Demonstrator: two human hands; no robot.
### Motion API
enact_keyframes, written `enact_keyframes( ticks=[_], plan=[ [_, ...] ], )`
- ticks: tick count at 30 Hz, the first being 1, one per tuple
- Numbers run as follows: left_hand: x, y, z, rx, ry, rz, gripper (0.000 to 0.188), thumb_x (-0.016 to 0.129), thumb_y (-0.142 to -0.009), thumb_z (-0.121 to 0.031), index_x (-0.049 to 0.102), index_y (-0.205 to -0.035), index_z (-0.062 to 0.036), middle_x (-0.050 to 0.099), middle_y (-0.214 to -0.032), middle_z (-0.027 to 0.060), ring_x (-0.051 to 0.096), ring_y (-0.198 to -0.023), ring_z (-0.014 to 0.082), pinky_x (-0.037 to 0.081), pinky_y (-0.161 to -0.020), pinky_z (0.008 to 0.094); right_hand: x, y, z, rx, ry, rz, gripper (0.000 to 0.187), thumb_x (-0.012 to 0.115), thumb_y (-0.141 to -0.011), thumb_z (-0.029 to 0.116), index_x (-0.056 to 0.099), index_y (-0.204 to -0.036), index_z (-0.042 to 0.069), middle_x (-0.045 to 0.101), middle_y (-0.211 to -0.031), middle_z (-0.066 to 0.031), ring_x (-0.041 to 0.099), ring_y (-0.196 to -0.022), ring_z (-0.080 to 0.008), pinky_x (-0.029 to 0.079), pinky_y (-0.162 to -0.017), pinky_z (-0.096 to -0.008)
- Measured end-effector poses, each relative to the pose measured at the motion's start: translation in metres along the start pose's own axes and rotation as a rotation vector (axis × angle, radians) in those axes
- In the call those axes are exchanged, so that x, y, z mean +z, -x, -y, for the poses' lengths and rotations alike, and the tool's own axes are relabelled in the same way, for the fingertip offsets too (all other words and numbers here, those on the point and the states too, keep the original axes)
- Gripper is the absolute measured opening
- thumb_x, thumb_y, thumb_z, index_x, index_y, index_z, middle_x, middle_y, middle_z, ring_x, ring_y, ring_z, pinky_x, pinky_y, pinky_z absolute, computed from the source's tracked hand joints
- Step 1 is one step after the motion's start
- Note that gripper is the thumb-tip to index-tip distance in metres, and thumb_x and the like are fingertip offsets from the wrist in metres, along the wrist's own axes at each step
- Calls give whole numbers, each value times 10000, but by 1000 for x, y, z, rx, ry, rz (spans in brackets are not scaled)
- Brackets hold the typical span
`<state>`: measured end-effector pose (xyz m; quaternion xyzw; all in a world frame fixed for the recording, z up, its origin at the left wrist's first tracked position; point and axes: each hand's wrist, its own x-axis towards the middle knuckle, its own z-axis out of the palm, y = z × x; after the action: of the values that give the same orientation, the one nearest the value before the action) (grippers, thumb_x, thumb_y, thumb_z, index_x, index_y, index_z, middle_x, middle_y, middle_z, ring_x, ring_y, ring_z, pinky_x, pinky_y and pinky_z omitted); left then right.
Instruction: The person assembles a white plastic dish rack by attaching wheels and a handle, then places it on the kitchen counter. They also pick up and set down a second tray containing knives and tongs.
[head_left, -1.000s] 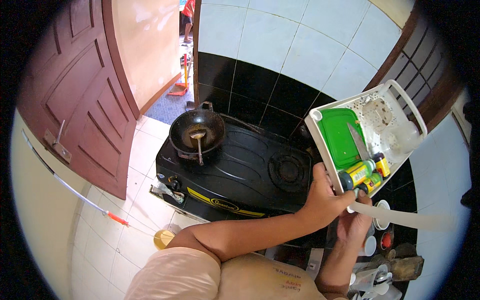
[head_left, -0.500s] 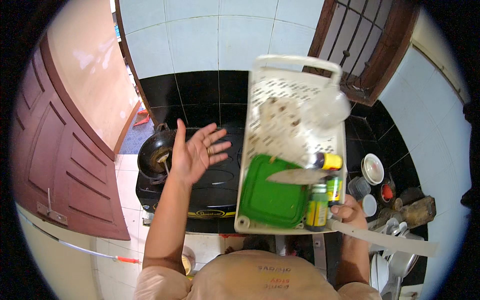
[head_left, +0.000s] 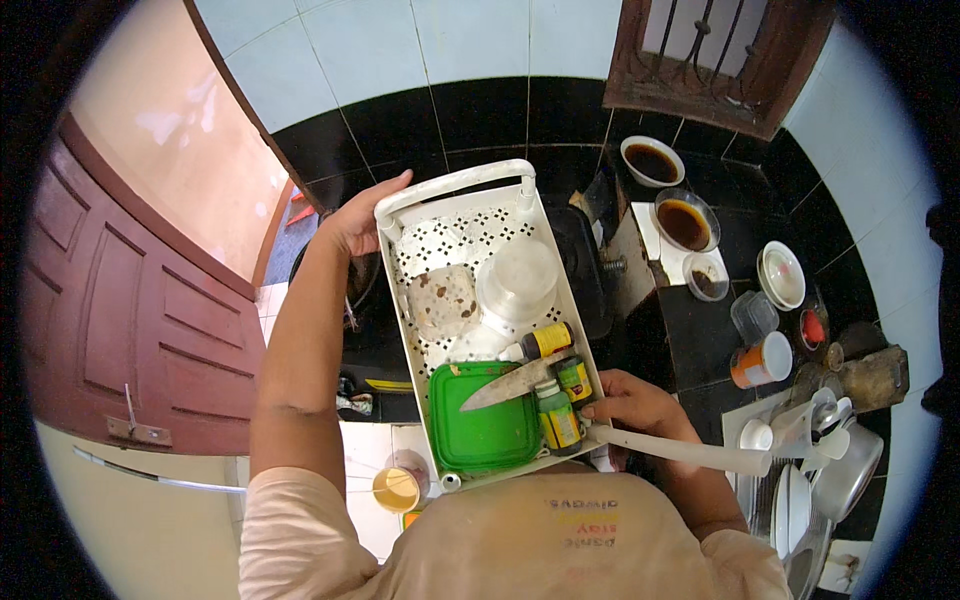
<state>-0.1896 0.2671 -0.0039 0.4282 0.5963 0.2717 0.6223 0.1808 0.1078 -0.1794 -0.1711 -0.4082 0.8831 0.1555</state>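
Left hand (head_left: 352, 222) and right hand (head_left: 632, 402) both grasp one white perforated tray (head_left: 470, 222) before the torso (head_left: 500, 540), the left at its upper left corner, the right at its right edge. It carries three small bottles (head_left: 548, 341), one knife (head_left: 510, 384), one green square piece (head_left: 478, 435), one clear cup (head_left: 518, 278).

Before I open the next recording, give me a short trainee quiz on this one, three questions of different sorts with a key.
1. Count: how many small bottles lie in the white tray?
2. True or false: the knife lies partly over the green lid.
3. Name the hand: which one is nearer the tray's handle?

Key:
1. Three.
2. True.
3. The left hand.
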Motion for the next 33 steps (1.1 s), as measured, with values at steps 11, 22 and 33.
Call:
enact_keyframes(
  ticks=[11, 22, 33],
  plan=[
    [-8, -91, 14, 6, 168, -85, 329, 592, -850, -261, 648, -1016, 18, 682, -940, 161, 679, -795, 234, 561, -742, 378, -46, -8, 29, -158, -7, -86, 388, 642, -827, 131, 571, -1191, 18, 654, -981, -50, 598, -772, -87, 476, -668, -221],
    [-4, -102, 37, 74, 159, -97, 344, 678, -790, -222, 640, -1020, 30, 681, -937, 154, 674, -795, 245, 550, -756, 384, -40, -17, -14, -85, -39, -361, 360, 589, -799, 138, 619, -1126, -10, 658, -1021, -80, 600, -926, -140, 477, -834, -296],
    [-8, -126, 69, 157, 285, -42, 345, 670, -785, -196, 627, -1008, 65, 674, -912, 200, 678, -771, 269, 571, -725, 383, -81, -22, -40, 10, -99, -198, 358, 559, -861, 252, 611, -1113, 3, 647, -1020, -76, 586, -937, -136, 450, -869, -302]
  ],
)
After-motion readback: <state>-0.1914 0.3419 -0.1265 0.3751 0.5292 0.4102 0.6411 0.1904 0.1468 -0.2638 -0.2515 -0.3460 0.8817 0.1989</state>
